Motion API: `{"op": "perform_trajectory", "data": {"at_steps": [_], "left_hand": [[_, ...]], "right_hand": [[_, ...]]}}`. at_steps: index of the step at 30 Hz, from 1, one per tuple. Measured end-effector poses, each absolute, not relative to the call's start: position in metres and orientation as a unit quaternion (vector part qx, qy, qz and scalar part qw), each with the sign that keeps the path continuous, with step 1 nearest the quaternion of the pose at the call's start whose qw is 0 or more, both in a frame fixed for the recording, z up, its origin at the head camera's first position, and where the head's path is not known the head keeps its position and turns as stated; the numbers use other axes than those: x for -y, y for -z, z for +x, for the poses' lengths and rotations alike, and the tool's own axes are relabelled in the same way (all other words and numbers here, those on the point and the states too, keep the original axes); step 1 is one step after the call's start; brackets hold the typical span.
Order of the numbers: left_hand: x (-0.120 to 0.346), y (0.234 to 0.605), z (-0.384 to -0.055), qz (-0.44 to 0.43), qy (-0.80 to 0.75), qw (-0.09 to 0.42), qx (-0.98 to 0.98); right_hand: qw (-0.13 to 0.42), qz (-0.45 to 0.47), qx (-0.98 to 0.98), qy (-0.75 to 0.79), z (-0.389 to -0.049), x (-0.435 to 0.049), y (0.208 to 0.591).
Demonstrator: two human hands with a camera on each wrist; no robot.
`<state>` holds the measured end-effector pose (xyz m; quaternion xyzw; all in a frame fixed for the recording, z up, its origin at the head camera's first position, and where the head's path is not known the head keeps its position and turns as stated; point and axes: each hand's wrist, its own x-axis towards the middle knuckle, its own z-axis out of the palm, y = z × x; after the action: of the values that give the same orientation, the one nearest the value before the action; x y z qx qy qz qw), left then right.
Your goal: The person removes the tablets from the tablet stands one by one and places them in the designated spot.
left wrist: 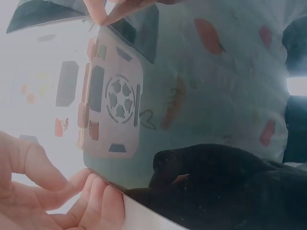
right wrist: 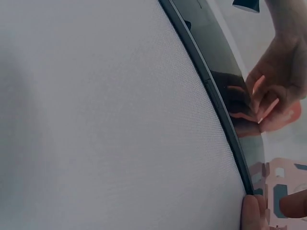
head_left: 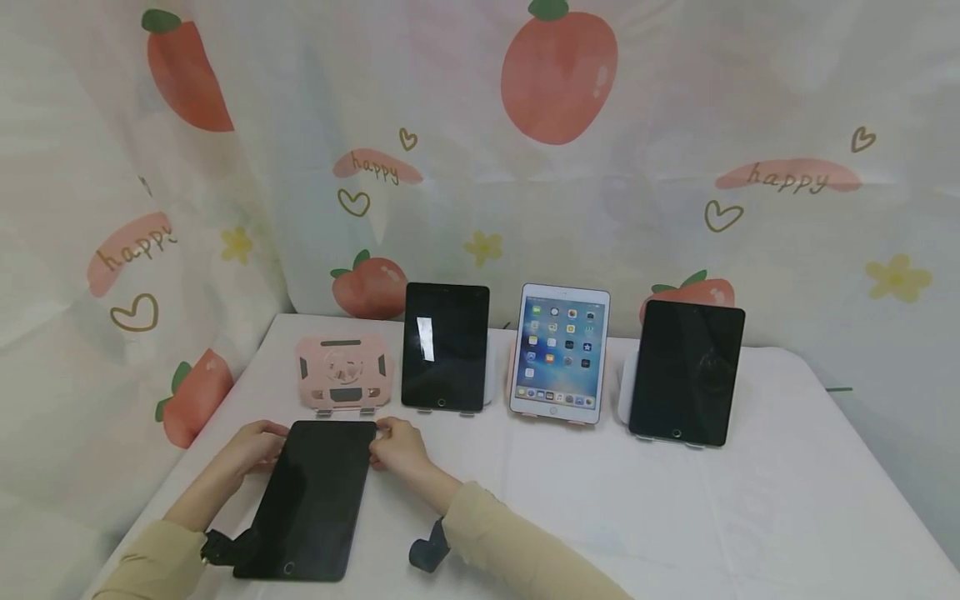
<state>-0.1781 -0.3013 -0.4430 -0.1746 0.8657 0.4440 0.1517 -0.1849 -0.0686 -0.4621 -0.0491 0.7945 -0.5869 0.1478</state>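
Observation:
A large black tablet (head_left: 311, 500), its screen dark and a round home button near the lower edge, lies between both hands. My left hand (head_left: 255, 450) has its fingers at the tablet's left edge. In the left wrist view those fingertips (left wrist: 108, 199) curl at the edge, with the thumb apart from it. My right hand (head_left: 403, 450) pinches the upper right corner between thumb and fingers. Right beyond the tablet's top edge stands a pink stand (head_left: 343, 371) with cut-outs, and its reflection shows in the screen in the left wrist view.
To the right, two dark-screened tablets (head_left: 445, 346) (head_left: 687, 371) lean on stands, with a white tablet (head_left: 558, 350) showing app icons between them. A white cloth covers the table (head_left: 600, 508). Fruit-printed curtains (head_left: 450, 108) hang behind and at the left.

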Motion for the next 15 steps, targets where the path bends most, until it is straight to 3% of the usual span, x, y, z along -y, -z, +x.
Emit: {"op": "perform_trajectory", "data": {"at_steps": [8,15], "left_hand": [[0.299,0.443,-0.175,-0.157,-0.426,0.141,-0.880],[0.290,0.441,-0.167,-0.112,-0.359,0.086,-0.923]], "right_hand": [[0.158,-0.057,-0.787,0.594,-0.184,0.066,0.463],[0.178,-0.079,-0.792,0.579,-0.182,0.060,0.457]]}}
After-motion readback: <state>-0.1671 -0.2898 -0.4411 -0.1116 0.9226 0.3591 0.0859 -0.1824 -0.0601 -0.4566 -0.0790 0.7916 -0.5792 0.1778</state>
